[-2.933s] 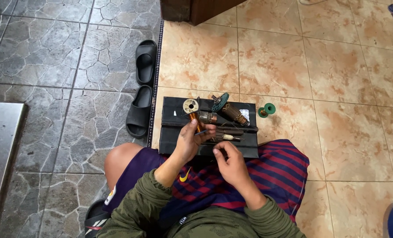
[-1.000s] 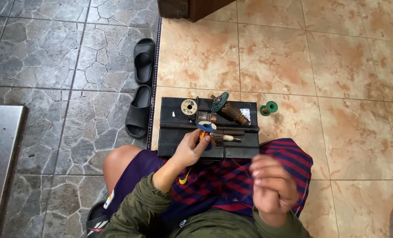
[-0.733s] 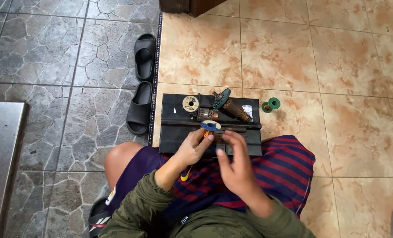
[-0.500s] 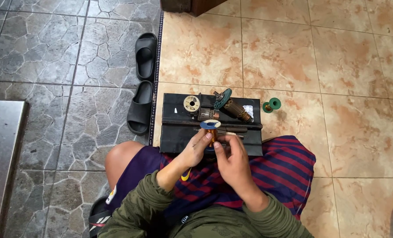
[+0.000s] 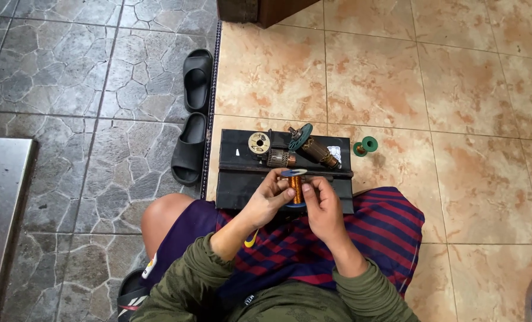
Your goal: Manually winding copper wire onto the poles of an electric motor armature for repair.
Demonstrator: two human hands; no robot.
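Observation:
I sit on the floor in striped shorts and an olive jacket, looking down at a black tray (image 5: 236, 188) in front of my knees. My left hand (image 5: 269, 200) grips a blue spool wound with copper wire (image 5: 296, 188) upright over the tray. My right hand (image 5: 321, 203) closes on the same spool from the right. On the tray's far part lie two motor armatures with copper windings: one (image 5: 275, 156) beside a round cream spool end (image 5: 259, 143), the other (image 5: 316, 150) with a green fan disc (image 5: 300, 137).
A small green spool of copper wire (image 5: 364, 146) lies on the tan tiles right of the tray. Two black slides (image 5: 193, 116) rest on grey stone tiles to the left. A dark wooden furniture base (image 5: 257, 9) stands at the top. A grey slab (image 5: 0, 203) fills the left edge.
My right hand, raised away near my right knee a second ago, has come back to the tray and closed on the spool that my left hand lifted.

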